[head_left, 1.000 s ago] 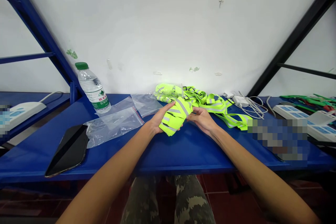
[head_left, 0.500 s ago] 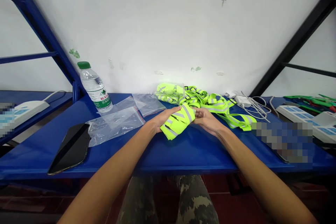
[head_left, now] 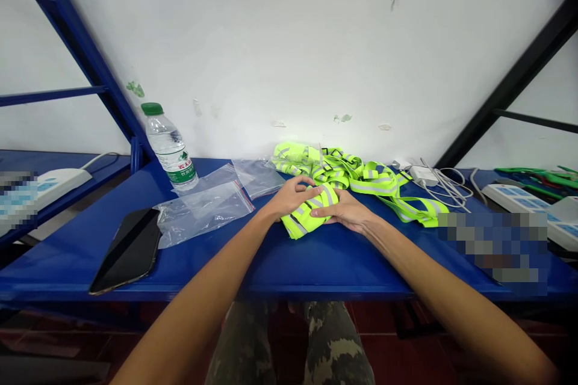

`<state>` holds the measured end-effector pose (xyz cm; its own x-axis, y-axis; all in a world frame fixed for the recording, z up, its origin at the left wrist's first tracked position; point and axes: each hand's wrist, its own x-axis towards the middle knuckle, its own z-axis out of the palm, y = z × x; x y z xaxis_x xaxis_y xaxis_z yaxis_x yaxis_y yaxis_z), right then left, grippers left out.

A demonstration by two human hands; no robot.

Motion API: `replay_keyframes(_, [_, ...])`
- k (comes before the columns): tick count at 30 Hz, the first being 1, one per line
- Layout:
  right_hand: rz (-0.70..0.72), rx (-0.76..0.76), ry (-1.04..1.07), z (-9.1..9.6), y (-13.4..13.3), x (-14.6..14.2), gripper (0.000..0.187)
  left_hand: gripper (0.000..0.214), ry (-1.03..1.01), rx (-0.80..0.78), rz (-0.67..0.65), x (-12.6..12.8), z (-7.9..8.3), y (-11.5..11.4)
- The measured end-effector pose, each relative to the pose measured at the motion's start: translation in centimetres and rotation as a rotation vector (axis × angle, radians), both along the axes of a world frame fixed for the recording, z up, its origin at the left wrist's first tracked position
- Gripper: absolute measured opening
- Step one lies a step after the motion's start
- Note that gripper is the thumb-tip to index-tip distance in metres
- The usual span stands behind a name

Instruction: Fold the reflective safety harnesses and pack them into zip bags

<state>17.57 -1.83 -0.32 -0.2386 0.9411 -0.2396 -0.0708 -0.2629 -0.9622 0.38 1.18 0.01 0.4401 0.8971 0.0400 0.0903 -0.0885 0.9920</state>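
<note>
A folded bundle of neon yellow reflective strap (head_left: 309,216) lies on the blue shelf top (head_left: 316,258) in front of me. My left hand (head_left: 292,197) grips its left side, fingers curled over the top. My right hand (head_left: 344,209) presses on its right side, fingers closed against the fabric. Behind my hands lies a loose heap of more neon reflective straps (head_left: 361,177).
Clear zip bags (head_left: 203,207) lie to the left, beside a water bottle (head_left: 169,147) and a dark phone (head_left: 129,249). White chargers and cables (head_left: 433,180) sit at the right, with power strips (head_left: 528,204) further out. Blue and black shelf posts frame both sides.
Both hands have lowered the bundle onto the shelf and closed in over it, pressing it flatter. The view has shifted slightly to the left.
</note>
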Motion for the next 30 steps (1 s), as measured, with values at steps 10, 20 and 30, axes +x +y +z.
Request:
replay_keyframes(10, [-0.071, 0.024, 0.038, -0.3, 1.7, 0.2, 0.062, 0.039, 0.471, 0.625, 0.398, -1.0, 1.3, -0.6])
replay_keyframes(20, [-0.229, -0.019, 0.095, -1.1, 3.4, 1.8, 0.052, 0.051, 0.947, 0.53, 0.385, -5.2, 0.9, 0.9])
replay_keyframes(30, [-0.216, -0.023, 0.185, -0.9, 2.3, 2.4, 0.048, 0.034, 0.236, 0.175, 0.35, -2.8, -0.4, 1.6])
